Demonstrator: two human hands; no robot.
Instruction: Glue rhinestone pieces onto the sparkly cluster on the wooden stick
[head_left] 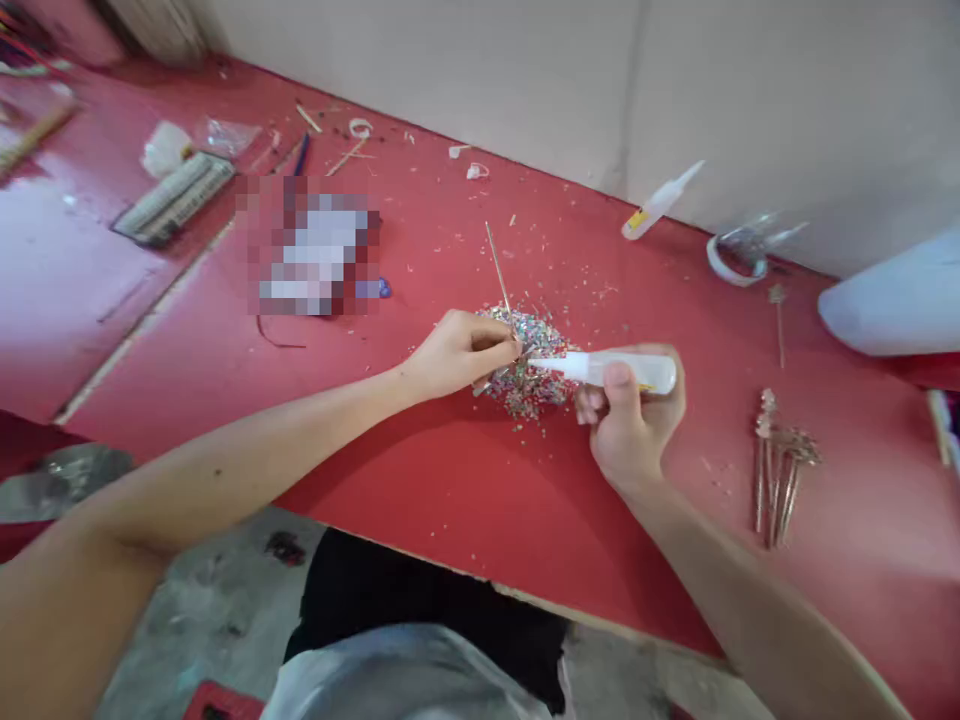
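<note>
Over a loose pile of shiny sequins [534, 398] on the red table, my left hand [466, 352] pinches a thin gold stick [496, 262]. The stick leans up and away from the fingers; its lower end is hidden by them. My right hand [634, 425] is wrapped round a clear glue bottle [637, 371] with a white nozzle. It lies nearly level, its tip pointing left, close to my left fingertips. Whether the tip touches the stick I cannot tell.
Several gold sticks with decorated heads [784, 465] lie at the right. Another glue bottle [660, 205] and a roll of tape [739, 258] are near the wall. A long printed box [176, 198] lies at the left, beside a pixelated object [319, 255].
</note>
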